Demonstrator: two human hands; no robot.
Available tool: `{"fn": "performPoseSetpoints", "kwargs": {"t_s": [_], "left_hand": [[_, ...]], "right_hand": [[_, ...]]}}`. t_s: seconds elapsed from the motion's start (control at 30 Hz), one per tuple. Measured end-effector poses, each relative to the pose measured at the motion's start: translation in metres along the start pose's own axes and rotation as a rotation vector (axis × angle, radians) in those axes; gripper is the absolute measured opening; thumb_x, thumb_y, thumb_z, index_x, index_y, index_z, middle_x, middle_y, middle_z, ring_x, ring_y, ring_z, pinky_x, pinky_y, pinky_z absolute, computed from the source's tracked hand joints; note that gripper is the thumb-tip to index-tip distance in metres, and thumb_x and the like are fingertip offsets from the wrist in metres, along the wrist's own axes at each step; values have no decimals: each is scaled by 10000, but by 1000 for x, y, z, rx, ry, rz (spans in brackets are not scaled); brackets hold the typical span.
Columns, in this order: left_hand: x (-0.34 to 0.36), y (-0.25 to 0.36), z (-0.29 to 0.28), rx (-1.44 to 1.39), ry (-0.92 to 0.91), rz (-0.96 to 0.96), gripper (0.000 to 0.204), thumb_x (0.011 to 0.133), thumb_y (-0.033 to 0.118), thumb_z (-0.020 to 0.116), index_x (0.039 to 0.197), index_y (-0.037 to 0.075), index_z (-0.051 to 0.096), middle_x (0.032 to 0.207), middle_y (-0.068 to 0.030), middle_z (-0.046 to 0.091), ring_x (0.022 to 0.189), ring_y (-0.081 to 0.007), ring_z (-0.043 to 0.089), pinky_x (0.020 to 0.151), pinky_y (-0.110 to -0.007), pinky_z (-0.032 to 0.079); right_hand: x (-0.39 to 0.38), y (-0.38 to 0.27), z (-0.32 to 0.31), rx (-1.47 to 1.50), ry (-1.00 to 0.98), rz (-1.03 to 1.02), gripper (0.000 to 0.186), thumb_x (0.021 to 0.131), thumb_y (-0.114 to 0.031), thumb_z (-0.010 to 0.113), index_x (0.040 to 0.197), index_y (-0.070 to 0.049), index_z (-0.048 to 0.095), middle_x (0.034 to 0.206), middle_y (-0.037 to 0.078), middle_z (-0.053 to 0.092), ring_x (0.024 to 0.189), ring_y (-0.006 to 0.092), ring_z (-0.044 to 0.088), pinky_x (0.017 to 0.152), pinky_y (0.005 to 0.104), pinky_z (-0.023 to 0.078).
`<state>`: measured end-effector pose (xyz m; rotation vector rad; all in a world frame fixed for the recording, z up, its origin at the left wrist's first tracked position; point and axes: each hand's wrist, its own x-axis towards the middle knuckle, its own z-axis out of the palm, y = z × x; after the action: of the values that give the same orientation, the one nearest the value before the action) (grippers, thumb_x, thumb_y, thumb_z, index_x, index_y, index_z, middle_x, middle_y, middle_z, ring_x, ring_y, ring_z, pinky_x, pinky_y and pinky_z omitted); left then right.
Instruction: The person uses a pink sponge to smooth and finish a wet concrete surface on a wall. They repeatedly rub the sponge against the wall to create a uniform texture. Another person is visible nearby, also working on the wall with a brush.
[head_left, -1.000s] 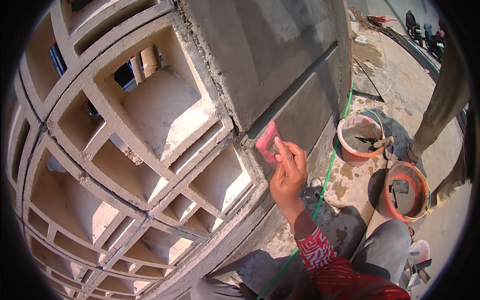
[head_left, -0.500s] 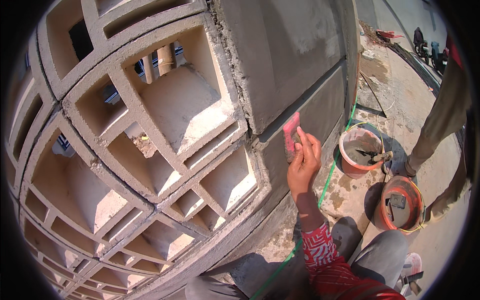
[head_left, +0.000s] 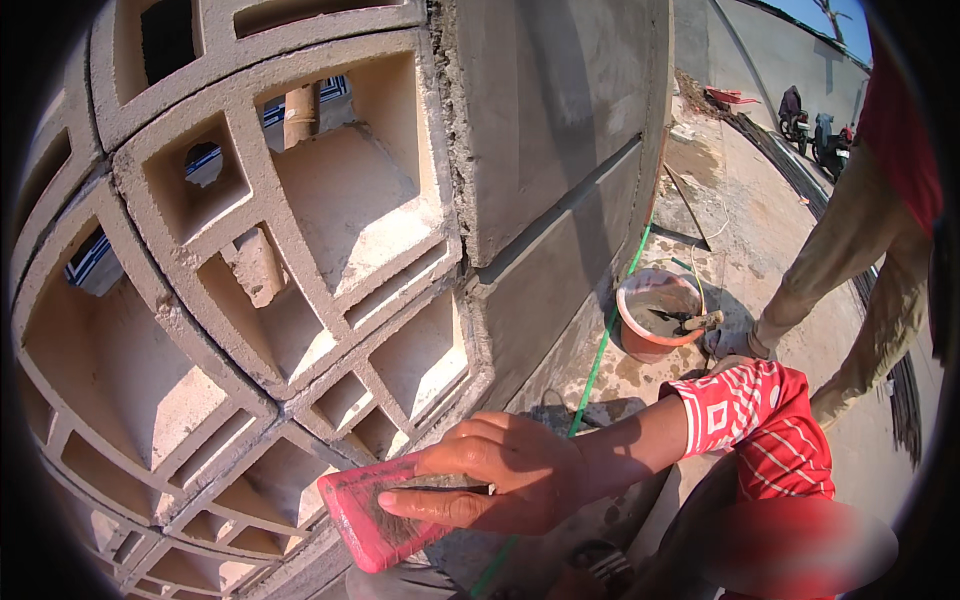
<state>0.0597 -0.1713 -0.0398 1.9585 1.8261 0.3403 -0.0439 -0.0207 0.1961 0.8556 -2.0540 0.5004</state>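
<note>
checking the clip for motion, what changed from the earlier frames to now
The right hand carried the pink rectangular float down from the dark groove in the grey plastered wall to the foot of the lattice blocks. It kept its grip. The orange mortar bucket stayed put.

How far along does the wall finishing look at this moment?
Done: the grey rendered wall panel looks smooth. In hand: the right hand presses a pink rectangular float low on the patterned concrete vent blocks. Left: mortar remains in the orange bucket, and the block edge looks rough.
</note>
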Motion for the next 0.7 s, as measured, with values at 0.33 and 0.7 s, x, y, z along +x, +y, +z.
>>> {"fn": "performPoseSetpoints", "kwargs": {"t_s": [0.33,0.7], "left_hand": [[-7,9,-15,-138,143,-68,513,896,175,571,1383,13,553,1200,-226,649,976,-408,632,856,-563,486],[-19,0,-12,237,52,-195,451,930,218,553,1334,19,587,1200,-196,649,1021,-368,630,894,-537,473]], "right_hand": [[-325,45,-261,-446,-550,1808,304,969,-194,576,1209,-54,701,986,166,745,912,247,720,810,398,551],[-615,50,-206,-687,-1398,1903,477,786,-286,749,1158,11,719,1228,239,692,1211,336,653,997,446,530]]}}
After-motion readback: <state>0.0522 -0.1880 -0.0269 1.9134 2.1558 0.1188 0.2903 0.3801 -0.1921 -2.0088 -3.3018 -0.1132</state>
